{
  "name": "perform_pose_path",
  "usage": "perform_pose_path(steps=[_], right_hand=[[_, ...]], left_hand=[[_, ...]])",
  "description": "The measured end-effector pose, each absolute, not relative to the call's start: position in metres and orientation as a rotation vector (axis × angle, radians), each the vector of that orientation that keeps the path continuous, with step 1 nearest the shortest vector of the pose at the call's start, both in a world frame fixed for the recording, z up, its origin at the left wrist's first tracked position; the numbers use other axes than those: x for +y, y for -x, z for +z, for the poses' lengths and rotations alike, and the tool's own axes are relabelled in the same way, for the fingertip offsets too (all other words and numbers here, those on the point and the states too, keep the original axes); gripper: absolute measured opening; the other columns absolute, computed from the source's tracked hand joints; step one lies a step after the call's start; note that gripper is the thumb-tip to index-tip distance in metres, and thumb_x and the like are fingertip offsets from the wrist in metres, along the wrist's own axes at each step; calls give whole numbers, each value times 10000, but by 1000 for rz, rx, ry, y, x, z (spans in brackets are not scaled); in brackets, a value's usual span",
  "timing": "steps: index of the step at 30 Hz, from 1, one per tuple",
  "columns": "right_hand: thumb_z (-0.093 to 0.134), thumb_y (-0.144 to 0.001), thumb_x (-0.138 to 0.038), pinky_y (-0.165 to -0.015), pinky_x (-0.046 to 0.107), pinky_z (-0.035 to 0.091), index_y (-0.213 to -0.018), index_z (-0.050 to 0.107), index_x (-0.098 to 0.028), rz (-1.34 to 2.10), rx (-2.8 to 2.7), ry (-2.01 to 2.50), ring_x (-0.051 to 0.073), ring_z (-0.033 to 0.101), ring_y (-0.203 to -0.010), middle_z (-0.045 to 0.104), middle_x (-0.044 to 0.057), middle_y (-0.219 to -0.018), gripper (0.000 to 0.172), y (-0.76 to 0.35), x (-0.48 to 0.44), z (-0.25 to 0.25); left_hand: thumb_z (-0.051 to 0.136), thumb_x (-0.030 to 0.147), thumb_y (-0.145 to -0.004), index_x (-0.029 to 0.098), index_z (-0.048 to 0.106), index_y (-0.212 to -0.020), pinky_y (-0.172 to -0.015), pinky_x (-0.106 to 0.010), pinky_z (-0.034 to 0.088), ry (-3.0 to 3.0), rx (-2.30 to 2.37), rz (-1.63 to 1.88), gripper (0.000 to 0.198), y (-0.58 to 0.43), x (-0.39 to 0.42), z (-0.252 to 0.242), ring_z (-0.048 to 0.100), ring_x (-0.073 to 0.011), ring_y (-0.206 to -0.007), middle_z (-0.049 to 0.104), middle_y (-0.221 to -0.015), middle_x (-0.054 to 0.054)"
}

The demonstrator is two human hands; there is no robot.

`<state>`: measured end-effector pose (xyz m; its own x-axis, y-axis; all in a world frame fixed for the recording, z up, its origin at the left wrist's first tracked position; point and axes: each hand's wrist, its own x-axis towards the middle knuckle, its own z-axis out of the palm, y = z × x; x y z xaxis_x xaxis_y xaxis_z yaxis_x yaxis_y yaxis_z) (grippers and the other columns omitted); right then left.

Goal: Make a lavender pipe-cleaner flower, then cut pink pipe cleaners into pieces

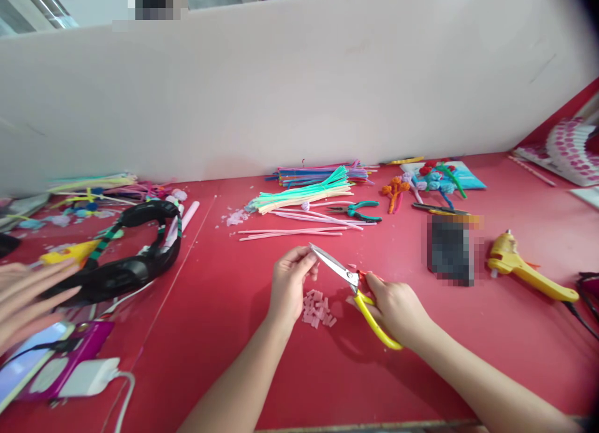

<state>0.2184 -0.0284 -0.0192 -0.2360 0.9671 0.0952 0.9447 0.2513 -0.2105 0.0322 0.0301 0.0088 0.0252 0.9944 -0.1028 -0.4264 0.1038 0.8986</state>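
Note:
My right hand point(397, 308) grips a pair of scissors point(339, 269) with a yellow handle and a bit of red at the pivot; the blades are parted slightly and point up and left. At the blade tips, my left hand point(292, 277) is closed in a pinch, and whatever lies between its fingers is too small to make out. Below the blades, beside my left hand, lies a small heap of short pink cut pieces point(318, 309). Beyond my hands are several loose pink pipe cleaners point(294, 233) and a bundle of cream and turquoise ones point(304, 193).
Teal-handled pliers point(362, 209) lie beyond the scissors. A yellow glue gun point(528, 271) with its cord is at right, near finished pipe-cleaner figures point(395, 189). At left, another person's hand point(37, 296) is beside a black headband-like device point(126, 271) and a white charger point(91, 377).

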Motion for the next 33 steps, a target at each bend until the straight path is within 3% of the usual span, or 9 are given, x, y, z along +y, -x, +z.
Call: perform_pose_path(steps=[12, 17, 22, 28, 33], right_hand=[[387, -829, -498, -431, 243, 163, -711, 464, -192, 238, -2244, 1842, 136, 454, -371, 508, -6, -461, 337, -218, -27, -18], [462, -782, -427, -417, 210, 214, -629, 431, -202, 685, -1918, 1791, 97, 392, -396, 441, -45, -460, 274, -212, -20, -9], [458, -785, -396, -372, 185, 299, -721, 466, -199, 1271, -1389, 1553, 84, 389, -335, 387, -93, -407, 207, -208, -17, 3], [463, -776, -349, -407, 199, 369, -707, 483, -190, 1387, -1316, 1420, 81, 392, -322, 393, -97, -369, 175, -208, -18, 14], [474, -736, -294, -340, 173, 320, -666, 445, -199, 1344, -1272, 1515, 78, 405, -313, 391, -100, -387, 122, -205, -20, 10]], left_hand=[[663, 201, -678, 147, 634, -747, -474, -180, 371, -833, 938, 1282, 93, -31, 31, 8, 464, -56, -504, 547, -597, 24], [639, 228, -711, 154, 621, -772, -494, -178, 386, -889, 945, 1131, 97, -33, 28, 10, 486, -62, -516, 568, -622, 16], [607, 273, -741, 140, 638, -710, -468, -188, 375, -1014, 896, 847, 140, -41, 19, 19, 490, -82, -494, 555, -577, -4], [608, 320, -733, 157, 631, -662, -447, -195, 376, -1129, 859, 653, 179, -47, 11, 17, 497, -101, -501, 526, -560, -5], [613, 346, -721, 164, 622, -718, -417, -193, 357, -1216, 932, 641, 183, -47, 10, 11, 479, -101, -490, 498, -579, 8]])
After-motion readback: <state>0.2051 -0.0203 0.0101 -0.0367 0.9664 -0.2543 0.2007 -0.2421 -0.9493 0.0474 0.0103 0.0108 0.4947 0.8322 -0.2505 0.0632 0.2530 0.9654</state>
